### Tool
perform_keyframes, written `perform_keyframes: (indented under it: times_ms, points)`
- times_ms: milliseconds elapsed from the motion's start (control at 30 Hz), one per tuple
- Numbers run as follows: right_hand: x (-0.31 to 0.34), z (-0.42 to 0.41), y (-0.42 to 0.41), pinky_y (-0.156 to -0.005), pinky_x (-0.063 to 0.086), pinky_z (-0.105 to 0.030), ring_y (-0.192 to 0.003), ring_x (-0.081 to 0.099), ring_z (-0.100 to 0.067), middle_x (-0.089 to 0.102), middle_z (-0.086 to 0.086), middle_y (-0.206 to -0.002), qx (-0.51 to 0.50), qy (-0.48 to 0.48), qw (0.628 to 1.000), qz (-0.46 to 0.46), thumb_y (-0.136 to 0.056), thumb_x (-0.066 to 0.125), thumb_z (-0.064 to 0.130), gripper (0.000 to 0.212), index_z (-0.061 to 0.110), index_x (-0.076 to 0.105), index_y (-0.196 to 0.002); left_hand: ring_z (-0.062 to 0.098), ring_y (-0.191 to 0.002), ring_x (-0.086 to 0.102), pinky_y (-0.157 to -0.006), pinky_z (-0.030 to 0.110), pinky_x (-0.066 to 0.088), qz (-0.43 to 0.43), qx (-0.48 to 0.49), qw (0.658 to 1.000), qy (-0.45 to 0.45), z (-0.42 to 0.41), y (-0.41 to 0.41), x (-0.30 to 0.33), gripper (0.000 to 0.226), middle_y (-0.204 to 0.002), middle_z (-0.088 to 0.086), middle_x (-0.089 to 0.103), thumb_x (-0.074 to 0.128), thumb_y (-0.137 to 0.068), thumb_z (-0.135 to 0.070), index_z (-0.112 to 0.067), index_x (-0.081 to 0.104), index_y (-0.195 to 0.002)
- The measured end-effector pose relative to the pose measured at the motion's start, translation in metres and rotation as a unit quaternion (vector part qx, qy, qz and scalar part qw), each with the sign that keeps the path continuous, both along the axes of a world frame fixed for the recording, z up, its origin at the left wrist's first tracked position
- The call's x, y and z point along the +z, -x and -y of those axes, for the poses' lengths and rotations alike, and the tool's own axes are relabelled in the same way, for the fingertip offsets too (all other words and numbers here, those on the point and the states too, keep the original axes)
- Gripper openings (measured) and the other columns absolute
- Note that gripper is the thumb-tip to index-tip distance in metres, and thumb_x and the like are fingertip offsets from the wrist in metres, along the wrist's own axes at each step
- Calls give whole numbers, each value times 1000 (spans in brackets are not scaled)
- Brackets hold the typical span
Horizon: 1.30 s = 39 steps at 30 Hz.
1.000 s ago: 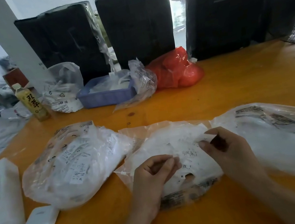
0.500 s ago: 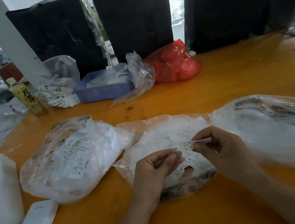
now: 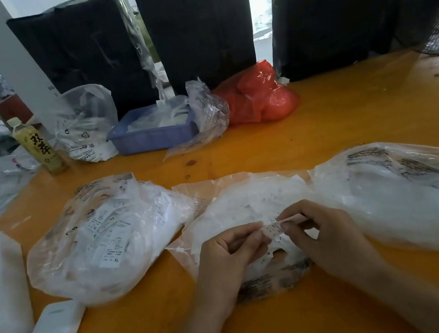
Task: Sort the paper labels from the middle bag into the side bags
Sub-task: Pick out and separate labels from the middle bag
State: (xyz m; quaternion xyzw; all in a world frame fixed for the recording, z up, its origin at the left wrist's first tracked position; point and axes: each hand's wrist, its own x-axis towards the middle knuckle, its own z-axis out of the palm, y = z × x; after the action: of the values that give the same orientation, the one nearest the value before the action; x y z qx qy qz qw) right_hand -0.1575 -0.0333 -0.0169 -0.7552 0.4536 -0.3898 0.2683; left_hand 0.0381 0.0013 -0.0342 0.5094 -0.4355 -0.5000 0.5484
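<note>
Left hand [image 3: 228,255] and right hand [image 3: 321,236] pinching one paper label [image 3: 273,226] over middle bag [image 3: 248,205], left bag [image 3: 108,239] at nine o'clock, right bag [image 3: 410,191] at three, on orange table [image 3: 351,119]

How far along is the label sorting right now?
Done: the left clear plastic bag and right clear plastic bag already bulge with labels. In hand: left hand and right hand pinch one small white paper label. Left: the middle clear bag still holds many.

the paper label [image 3: 273,227], earlier pinched by the right hand [image 3: 323,231] alone, is now also pinched by the left hand [image 3: 229,255], which has been brought closer.
</note>
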Motion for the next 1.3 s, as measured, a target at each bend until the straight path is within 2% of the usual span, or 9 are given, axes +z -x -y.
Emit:
perform_keyframes:
  times_ms: [333, 500, 733, 833, 967, 1067, 1167, 1233, 1300]
  points:
    - [0, 0, -1, -79, 52, -13, -95, 62, 4, 64, 20, -103, 17, -12, 1000, 11, -97, 65, 26, 31, 34, 61, -127, 21, -83, 82, -78, 31, 66, 91, 18, 996, 12, -4, 4, 2, 21, -104, -9, 83, 81, -83, -46, -45, 83, -104]
    - [-2, -1, -4, -75, 57, -23, -83, 68, 2, 69, 18, -90, -3, -2, 1000, 6, -95, 68, 25, 18, 35, 63, -109, 13, -92, 80, -73, 33, 67, 86, 44, 995, 1, -1, 5, 6, 21, -107, -12, 82, 81, -82, -44, -43, 84, -103]
    - [-3, -3, -7, -80, 54, -11, -92, 64, 8, 66, 26, -91, 5, 10, 999, -32, -92, 71, 29, 25, 36, 68, -116, 13, -94, 79, -67, 30, 65, 90, 41, 995, 10, -3, 4, 6, 24, -108, -13, 81, 81, -81, -43, -46, 82, -104]
    - [-2, -4, -6, -76, 48, -5, -93, 62, 9, 66, 24, -87, -12, 13, 1000, 2, -91, 73, 24, 25, 36, 65, -112, 5, -102, 75, -72, 26, 64, 169, 33, 984, 40, -5, 5, 7, 29, -114, -28, 76, 82, -90, -34, -53, 77, -112]
    - [2, 0, -1, -73, 48, -5, -88, 63, 7, 65, 26, -89, -22, 28, 999, -3, -95, 69, 23, 22, 29, 66, -116, -10, -116, 65, -95, 12, 55, 343, 128, 914, 175, -10, -5, 26, 40, -126, -36, 68, 76, -95, -15, -37, 73, -128]
    - [11, 11, 9, -64, 41, -7, -71, 56, 1, 60, 22, -84, -73, 141, 985, -69, -91, 72, 13, 14, 18, 72, -104, 11, -113, 67, -99, 6, 48, 467, 304, 783, 276, -8, -50, 46, 26, -129, 5, 72, 70, -93, 3, -7, 74, -117]
    - [16, 22, 26, -72, 51, -28, -79, 58, -14, 69, 2, -90, -134, 185, 960, -158, -92, 71, 12, 9, 12, 72, -101, 30, -110, 67, -99, 27, 52, 524, 417, 732, 123, -10, -106, 59, 25, -125, 19, 71, 63, -97, 2, -6, 73, -118]
    - [19, 31, 41, -78, 53, -39, -90, 59, -23, 69, -5, -100, -195, 142, 943, -231, -97, 62, 15, 12, 12, 70, -105, 42, -116, 65, -99, 54, 54, 545, 392, 740, -40, -12, -130, 54, 28, -130, 23, 68, 60, -100, 0, -6, 71, -125]
    - [19, 40, 57, -85, 50, -40, -101, 57, -25, 67, -8, -112, -239, 76, 924, -288, -102, 53, 14, 20, 14, 68, -115, 46, -122, 58, -103, 58, 50, 584, 333, 726, -146, -11, -136, 49, 32, -138, 22, 64, 56, -103, -5, -7, 70, -132]
